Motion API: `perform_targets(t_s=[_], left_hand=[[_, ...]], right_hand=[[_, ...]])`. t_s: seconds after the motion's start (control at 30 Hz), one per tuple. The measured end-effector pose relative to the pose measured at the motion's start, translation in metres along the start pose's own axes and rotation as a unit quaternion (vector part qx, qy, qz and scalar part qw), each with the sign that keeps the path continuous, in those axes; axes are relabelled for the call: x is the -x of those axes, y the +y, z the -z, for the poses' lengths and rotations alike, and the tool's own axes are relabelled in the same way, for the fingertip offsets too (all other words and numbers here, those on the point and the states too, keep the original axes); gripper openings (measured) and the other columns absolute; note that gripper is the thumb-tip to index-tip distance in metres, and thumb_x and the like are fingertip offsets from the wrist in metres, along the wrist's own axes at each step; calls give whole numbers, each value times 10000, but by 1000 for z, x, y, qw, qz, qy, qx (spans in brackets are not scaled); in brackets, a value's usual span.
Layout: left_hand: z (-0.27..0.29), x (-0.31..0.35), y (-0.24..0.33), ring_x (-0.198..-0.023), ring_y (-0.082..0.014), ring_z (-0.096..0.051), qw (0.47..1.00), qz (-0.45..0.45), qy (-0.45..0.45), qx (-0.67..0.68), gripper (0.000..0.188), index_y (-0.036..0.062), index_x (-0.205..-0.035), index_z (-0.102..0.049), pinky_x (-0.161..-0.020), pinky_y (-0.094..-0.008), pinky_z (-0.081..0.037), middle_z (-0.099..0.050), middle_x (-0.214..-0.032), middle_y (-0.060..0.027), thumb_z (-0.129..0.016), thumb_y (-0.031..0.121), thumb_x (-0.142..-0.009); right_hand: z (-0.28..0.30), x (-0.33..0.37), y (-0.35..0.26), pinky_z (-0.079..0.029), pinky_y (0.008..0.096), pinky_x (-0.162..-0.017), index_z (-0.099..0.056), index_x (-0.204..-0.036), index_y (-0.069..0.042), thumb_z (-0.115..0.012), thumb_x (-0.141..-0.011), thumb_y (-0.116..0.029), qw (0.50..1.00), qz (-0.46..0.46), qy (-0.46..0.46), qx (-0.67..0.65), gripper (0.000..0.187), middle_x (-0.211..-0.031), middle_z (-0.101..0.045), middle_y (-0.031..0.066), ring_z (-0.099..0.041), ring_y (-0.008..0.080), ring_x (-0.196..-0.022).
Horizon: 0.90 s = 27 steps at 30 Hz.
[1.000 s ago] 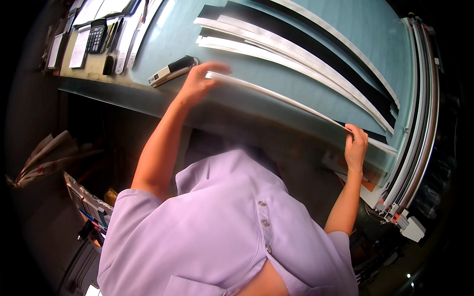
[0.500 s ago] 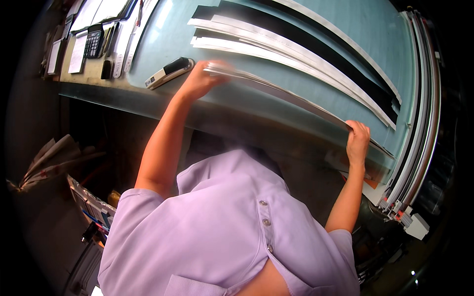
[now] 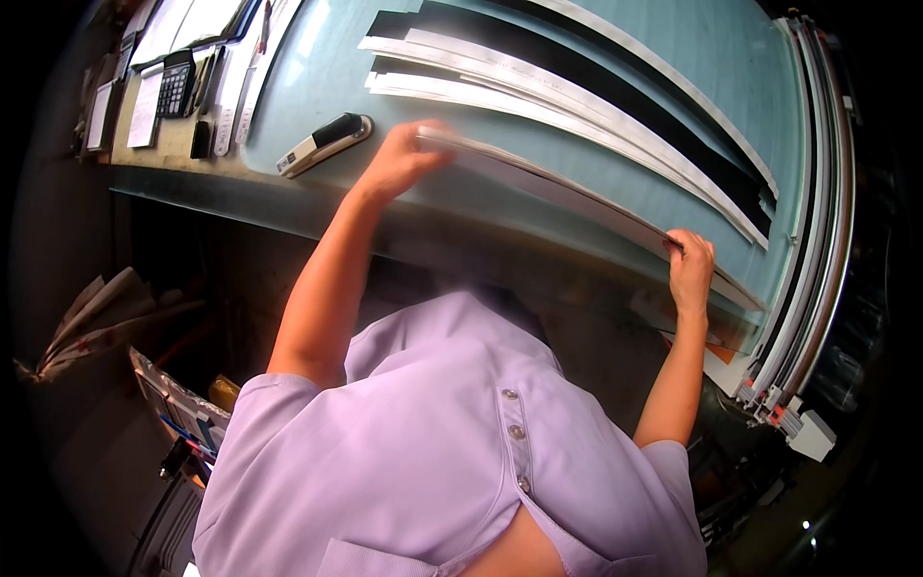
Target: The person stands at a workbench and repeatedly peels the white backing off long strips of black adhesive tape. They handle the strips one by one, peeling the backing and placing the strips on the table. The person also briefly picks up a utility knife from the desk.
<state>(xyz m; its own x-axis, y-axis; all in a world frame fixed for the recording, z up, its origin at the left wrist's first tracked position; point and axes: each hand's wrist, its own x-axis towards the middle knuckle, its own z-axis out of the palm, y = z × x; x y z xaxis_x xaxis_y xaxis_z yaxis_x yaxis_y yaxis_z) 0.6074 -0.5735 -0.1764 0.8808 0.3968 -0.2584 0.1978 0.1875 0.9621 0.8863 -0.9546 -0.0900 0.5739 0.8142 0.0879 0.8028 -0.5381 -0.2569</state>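
Note:
My left hand (image 3: 402, 162) is closed around the left end of a stack of long, narrow pale strips (image 3: 562, 189), probably paper or card; motion blurs its fingers. Near the other end, my right hand (image 3: 690, 262) grips the same stack between thumb and fingers. The stack stands on edge along the front of the glass-topped table (image 3: 317, 62). Behind it lie more long white strips (image 3: 538, 106) and black strips (image 3: 615, 82), spread side by side. A stapler (image 3: 325, 144) rests just left of my left hand.
At the back left are a calculator (image 3: 177, 85), rulers (image 3: 227, 106), an open notebook (image 3: 187, 34) and papers. Long metal rails (image 3: 817, 221) run down the table's right side. Below on the left, crumpled brown paper (image 3: 106, 317) sticks up beside a box of odds and ends.
My left hand has shifted slightly right with its end of the stack. The strip ends, fanned apart before, now look closer together. My right hand has moved a little left.

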Motion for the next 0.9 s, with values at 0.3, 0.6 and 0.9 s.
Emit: perform_targets(t_s=[0.3,0.6,0.9], left_hand=[[-3,8,11,-895,-142,-633,990,-51,6,-128,146,-19,-1007,-722,-841,-273,-508,-691,-936,-64,-695,-38,-864],[-3,6,-7,-916,-215,-693,957,-129,78,-247,217,15,-1010,-746,-840,-315,-535,-737,-953,-110,-615,-78,-863],[-16,7,2,-917,-212,-674,965,-161,103,-181,227,38,-974,-766,-876,-317,-510,-748,-934,-84,-652,-2,-781]], right_hand=[[-1,-1,-3,-444,372,-824,-665,-909,-44,-646,-838,15,1000,17,21,-7,95,-871,-693,103,-640,303,-847],[-6,-8,0,-449,367,-812,-663,-946,-45,-621,-839,29,999,32,27,-6,137,-868,-690,104,-645,306,-844],[4,8,0,-473,389,-864,-703,-1000,-46,-615,-801,56,987,47,125,86,240,-985,-727,93,-683,285,-941]])
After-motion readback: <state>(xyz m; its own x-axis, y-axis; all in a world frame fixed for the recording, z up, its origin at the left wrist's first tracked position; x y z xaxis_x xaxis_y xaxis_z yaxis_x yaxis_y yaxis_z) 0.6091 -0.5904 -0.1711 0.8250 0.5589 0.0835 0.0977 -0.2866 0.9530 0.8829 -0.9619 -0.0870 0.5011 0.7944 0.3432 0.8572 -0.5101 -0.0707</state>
